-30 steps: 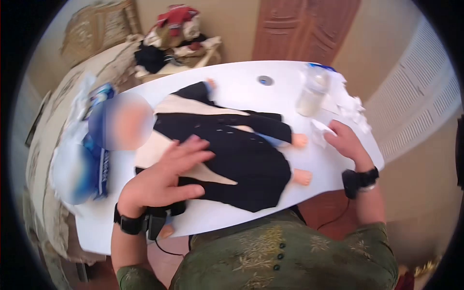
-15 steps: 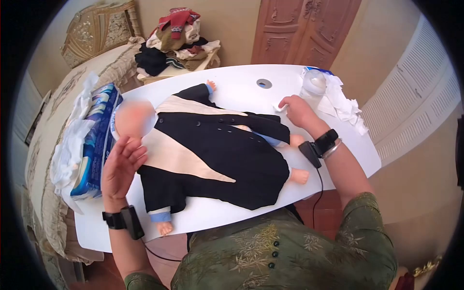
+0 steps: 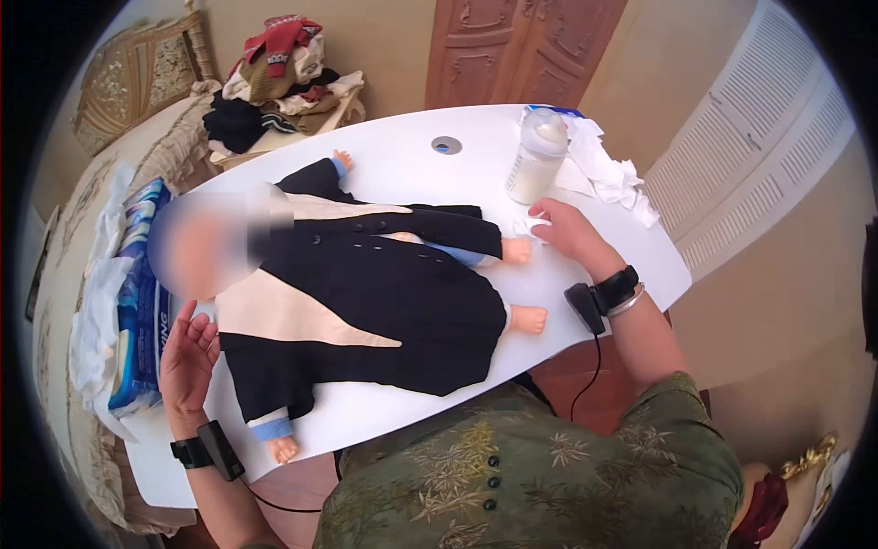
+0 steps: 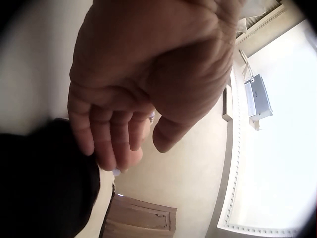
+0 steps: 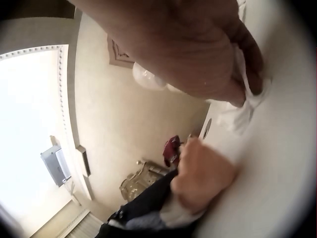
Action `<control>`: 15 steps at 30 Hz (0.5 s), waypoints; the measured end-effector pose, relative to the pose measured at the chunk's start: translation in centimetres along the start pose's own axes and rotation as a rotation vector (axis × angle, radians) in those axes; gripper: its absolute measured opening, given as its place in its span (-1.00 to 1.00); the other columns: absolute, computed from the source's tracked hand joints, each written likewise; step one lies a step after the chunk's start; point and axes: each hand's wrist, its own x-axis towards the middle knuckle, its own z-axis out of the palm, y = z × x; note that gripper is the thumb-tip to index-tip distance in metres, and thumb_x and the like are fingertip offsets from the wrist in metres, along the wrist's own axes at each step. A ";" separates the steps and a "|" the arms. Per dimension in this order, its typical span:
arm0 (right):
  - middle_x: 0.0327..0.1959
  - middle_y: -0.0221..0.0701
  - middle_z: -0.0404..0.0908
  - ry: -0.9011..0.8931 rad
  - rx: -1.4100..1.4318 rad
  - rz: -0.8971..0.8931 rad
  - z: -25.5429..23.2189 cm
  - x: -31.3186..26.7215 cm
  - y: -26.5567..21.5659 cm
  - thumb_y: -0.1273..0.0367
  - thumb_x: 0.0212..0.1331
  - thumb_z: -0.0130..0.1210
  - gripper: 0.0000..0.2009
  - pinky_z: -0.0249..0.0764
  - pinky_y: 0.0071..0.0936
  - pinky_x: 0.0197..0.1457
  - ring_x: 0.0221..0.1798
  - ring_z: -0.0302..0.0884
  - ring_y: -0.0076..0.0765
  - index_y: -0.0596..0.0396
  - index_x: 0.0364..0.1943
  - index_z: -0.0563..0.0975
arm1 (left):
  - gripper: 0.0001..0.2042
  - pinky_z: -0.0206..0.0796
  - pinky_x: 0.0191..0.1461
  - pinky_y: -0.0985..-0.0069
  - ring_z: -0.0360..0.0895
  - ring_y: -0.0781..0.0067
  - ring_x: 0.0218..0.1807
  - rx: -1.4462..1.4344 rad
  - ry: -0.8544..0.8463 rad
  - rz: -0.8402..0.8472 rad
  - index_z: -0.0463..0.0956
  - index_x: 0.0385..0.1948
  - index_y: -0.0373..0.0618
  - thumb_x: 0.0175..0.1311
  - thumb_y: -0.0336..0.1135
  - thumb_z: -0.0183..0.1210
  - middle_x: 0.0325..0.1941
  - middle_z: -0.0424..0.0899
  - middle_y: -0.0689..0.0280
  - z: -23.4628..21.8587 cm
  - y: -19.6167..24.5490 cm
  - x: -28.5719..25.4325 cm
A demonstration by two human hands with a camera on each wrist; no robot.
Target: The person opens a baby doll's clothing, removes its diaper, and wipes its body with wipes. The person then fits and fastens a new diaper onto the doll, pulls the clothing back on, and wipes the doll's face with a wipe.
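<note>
A doll [image 3: 528,319] lies on its back on a white table [image 3: 604,302], dressed in a black and cream robe [image 3: 384,316] over blue clothing; its head is blurred. Beside the head, my left hand [image 3: 190,361] is held palm up with loosely bent fingers and holds nothing. By the doll's farther foot [image 3: 516,251], my right hand [image 3: 569,234] pinches a crumpled white tissue [image 5: 235,119] close over the tabletop. A baby bottle [image 3: 538,160] with whitish contents stands just beyond that hand.
A blue diaper pack [image 3: 137,343] with white wipes or tissues [image 3: 96,320] on it lies at the left. More crumpled tissues [image 3: 608,174] cover the far right corner. A round grommet hole [image 3: 446,145] sits near the far edge. Piled clothes [image 3: 283,82] and a bed stand behind.
My left hand has left the doll's chest and turned palm up beside its head. The right hand swept the tissue leftward over the table, then back right towards the doll's foot. The head view shifted.
</note>
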 end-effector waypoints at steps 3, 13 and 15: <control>-0.35 -0.45 0.54 -0.066 0.551 0.301 -2.1 -0.3 1.9 0.44 0.10 0.12 -0.74 0.49 -0.51 -0.23 -0.26 0.50 -0.48 0.09 -0.09 0.51 | -0.55 0.41 -0.06 0.62 0.51 0.57 -0.03 -0.003 0.104 -0.040 0.20 0.27 -0.07 0.41 -0.15 -0.08 -0.01 0.55 0.38 -0.8 -0.1 0.6; -0.37 -0.26 0.56 0.327 -0.485 -0.067 -2.7 -2.6 8.6 0.37 0.12 0.07 -0.84 0.48 -0.27 -0.11 -0.20 0.51 -0.18 0.11 -0.28 0.60 | -0.56 0.15 0.27 0.44 0.41 0.37 0.18 0.071 0.072 -0.251 0.31 0.20 -0.18 0.40 -0.10 -0.08 0.17 0.49 0.26 0.3 -1.7 1.4; -0.31 -0.16 0.56 0.197 -0.642 -0.009 -3.2 -2.9 6.8 0.34 0.12 0.06 -0.80 0.41 -0.15 -0.01 -0.10 0.48 0.04 0.08 -0.22 0.59 | -0.58 0.17 0.27 0.42 0.44 0.37 0.16 0.140 0.084 -0.240 0.36 0.13 -0.23 0.38 -0.12 -0.03 0.13 0.52 0.24 1.8 -1.7 1.2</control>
